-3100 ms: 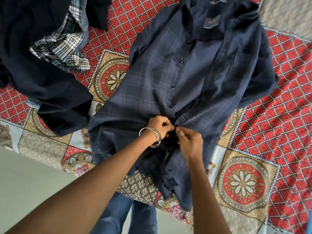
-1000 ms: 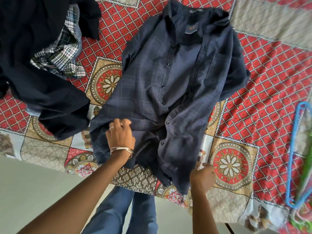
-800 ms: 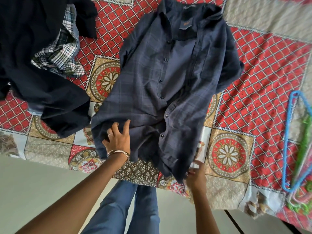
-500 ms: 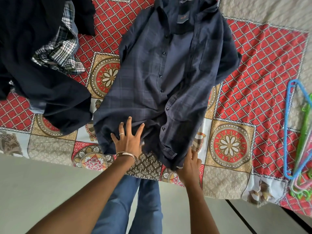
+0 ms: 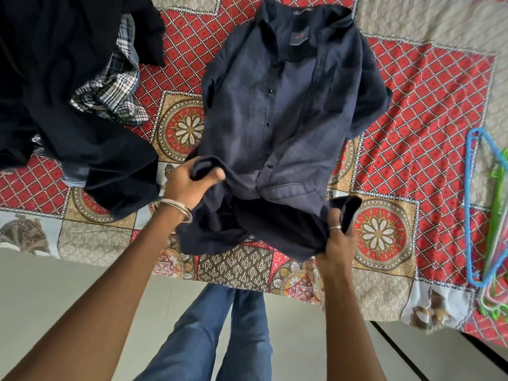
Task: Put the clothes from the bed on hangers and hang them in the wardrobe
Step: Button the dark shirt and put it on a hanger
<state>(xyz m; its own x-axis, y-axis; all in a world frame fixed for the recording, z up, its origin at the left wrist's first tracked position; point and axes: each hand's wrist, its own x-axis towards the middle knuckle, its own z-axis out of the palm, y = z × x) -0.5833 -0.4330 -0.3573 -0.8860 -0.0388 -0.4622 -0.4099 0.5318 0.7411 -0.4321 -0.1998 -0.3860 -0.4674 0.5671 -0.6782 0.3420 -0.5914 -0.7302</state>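
Both hands, left (image 5: 189, 182) and right (image 5: 336, 240), bunching the navy shirt (image 5: 275, 105) hem in a closed grip: risks dragging collar askew, away from hangers (image 5: 483, 215).

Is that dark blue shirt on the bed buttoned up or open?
Partly open. The navy shirt gapes below the collar, its buttons showing along one edge. Both hands, left and right, bunch the hem, hiding its lowest buttons.

Wearing blue jeans (image 5: 209, 331), thin silver bangles (image 5: 177, 209) circling the left wrist, a slim silver ring (image 5: 335, 227) banding a right-hand finger; forearms showing bare, sleeveless.
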